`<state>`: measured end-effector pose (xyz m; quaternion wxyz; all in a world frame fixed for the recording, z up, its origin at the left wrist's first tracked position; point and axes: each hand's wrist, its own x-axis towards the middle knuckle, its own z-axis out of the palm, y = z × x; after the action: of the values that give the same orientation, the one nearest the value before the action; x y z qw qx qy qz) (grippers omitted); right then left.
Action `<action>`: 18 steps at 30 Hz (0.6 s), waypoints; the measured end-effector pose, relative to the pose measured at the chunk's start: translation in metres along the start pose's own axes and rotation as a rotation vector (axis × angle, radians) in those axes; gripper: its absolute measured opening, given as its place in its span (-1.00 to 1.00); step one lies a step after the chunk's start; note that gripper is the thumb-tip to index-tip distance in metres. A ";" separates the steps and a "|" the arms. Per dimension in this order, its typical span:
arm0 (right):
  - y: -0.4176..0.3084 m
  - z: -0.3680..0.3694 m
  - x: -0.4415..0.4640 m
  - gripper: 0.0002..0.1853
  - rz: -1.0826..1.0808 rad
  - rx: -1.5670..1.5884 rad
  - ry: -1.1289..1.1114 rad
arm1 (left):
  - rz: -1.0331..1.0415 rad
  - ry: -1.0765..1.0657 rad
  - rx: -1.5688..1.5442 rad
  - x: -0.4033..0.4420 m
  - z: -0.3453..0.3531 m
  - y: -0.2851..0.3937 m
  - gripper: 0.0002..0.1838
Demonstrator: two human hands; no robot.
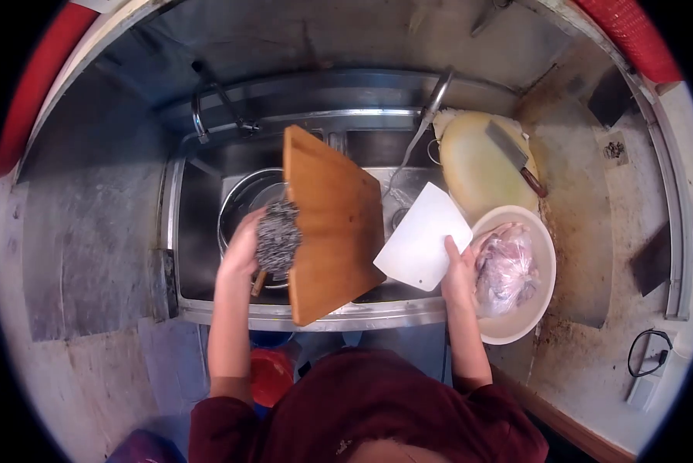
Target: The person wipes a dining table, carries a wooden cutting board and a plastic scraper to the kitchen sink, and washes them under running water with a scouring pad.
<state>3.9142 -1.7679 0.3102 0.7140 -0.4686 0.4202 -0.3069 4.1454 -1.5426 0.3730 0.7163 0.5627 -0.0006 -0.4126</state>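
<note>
My left hand [243, 241] is closed on a steel wool scourer [278, 239], which presses against the left edge of a wooden cutting board [338, 235]. That board stands tilted over the sink; whether the fingers also grip it is hidden. A short wooden handle [259, 283] pokes out below the scourer. My right hand [459, 272] grips the right edge of a thin white cutting board [423, 238], its thumb on the near face. The white board is held at a slant over the right basin, its left corner close to the wooden board.
A metal pot [234, 204] sits in the left basin. Two taps rise behind the sink [207, 305]. To the right, a cleaver [508, 147] lies on a round yellowish chopping board [477, 181]; nearer, a cream basin [545, 289] holds plastic-wrapped raw meat [508, 270].
</note>
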 end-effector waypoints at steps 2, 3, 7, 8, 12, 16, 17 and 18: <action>0.004 0.000 -0.003 -0.62 0.022 0.012 -0.002 | 0.013 0.051 -0.087 -0.006 -0.040 -0.002 -0.76; 0.006 -0.002 -0.002 -0.63 0.044 0.020 -0.002 | 0.043 0.067 -0.087 -0.005 -0.066 -0.003 -0.76; 0.018 -0.003 -0.006 -0.67 0.253 0.040 -0.107 | -0.025 0.176 -0.094 0.005 -0.153 -0.008 -0.74; 0.027 -0.004 -0.005 -0.68 0.317 0.048 -0.158 | -0.055 0.163 -0.066 0.012 -0.171 -0.014 -0.73; 0.070 -0.008 -0.005 -0.73 0.444 0.003 -0.222 | -0.112 0.310 0.048 0.044 -0.201 -0.054 -0.71; 0.088 -0.023 -0.007 -0.75 0.347 -0.231 -0.148 | -0.088 0.449 0.195 0.067 -0.215 -0.088 -0.71; 0.097 -0.030 -0.007 -0.74 0.227 -0.315 -0.134 | -0.095 0.484 0.182 0.076 -0.224 -0.097 -0.70; 0.097 -0.032 -0.009 -0.73 0.107 -0.399 -0.119 | -0.115 0.468 0.175 0.079 -0.230 -0.100 -0.70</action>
<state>3.8861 -1.7373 0.2160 0.6458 -0.5949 0.4541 -0.1508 4.2452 -1.4069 0.1712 0.6209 0.7018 0.1615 -0.3097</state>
